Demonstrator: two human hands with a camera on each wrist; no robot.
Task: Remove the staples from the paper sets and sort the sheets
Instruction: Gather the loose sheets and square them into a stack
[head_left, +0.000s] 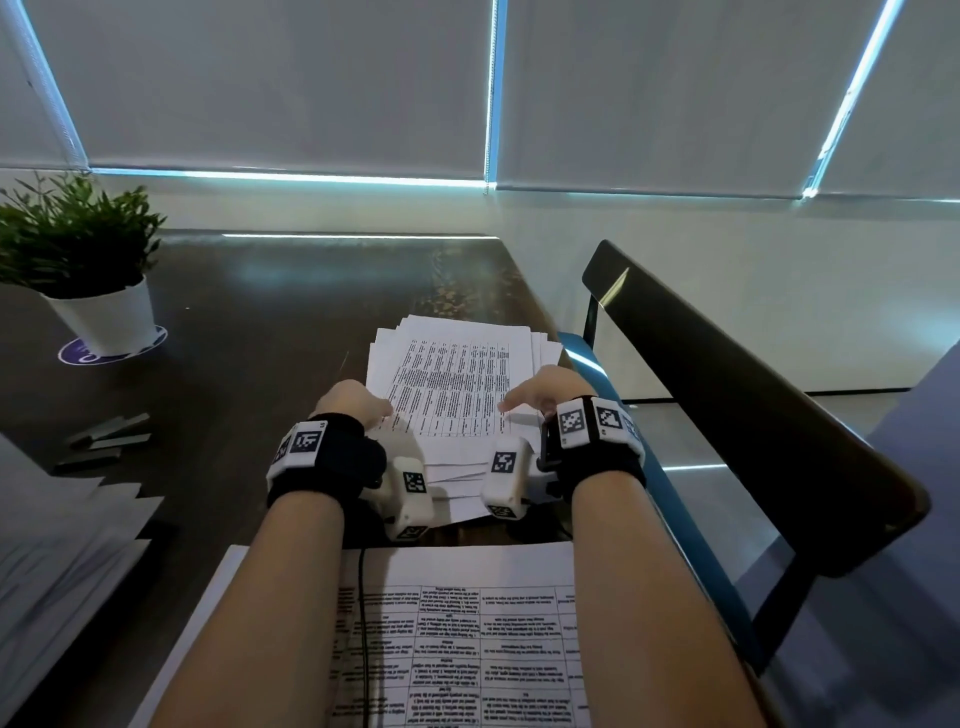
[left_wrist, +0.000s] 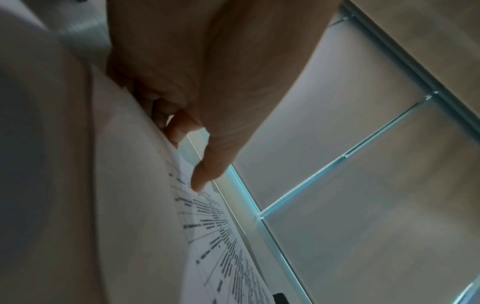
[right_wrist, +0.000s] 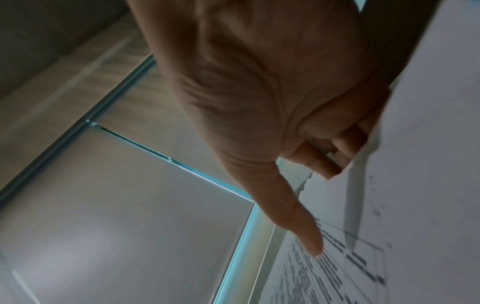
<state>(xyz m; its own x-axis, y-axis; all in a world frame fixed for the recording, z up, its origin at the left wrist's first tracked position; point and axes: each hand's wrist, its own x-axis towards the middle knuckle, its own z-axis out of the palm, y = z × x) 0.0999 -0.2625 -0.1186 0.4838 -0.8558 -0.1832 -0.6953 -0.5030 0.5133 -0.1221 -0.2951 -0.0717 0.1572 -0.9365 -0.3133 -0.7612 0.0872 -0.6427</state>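
White paper stack (head_left: 457, 395) beside chair (head_left: 753, 415): left hand (head_left: 353, 405), right hand (head_left: 550, 395) gripping side edges, squaring sorted sheets; next likely releasing, fetching stapled set.

- table (head_left: 270, 322): dark wood, glossy, its grain showing;
- printed sheets (head_left: 452, 395): thin matt white paper;
- plant pot (head_left: 106, 322): smooth white;
- chair back (head_left: 753, 395): black, smooth, slightly shiny;
- window blinds (head_left: 285, 83): matt grey cloth

My head view looks down over both wrists; each wrist view sits close behind its fingers, sharing the printed sheet (head_left: 457, 395) beyond my fingertips.
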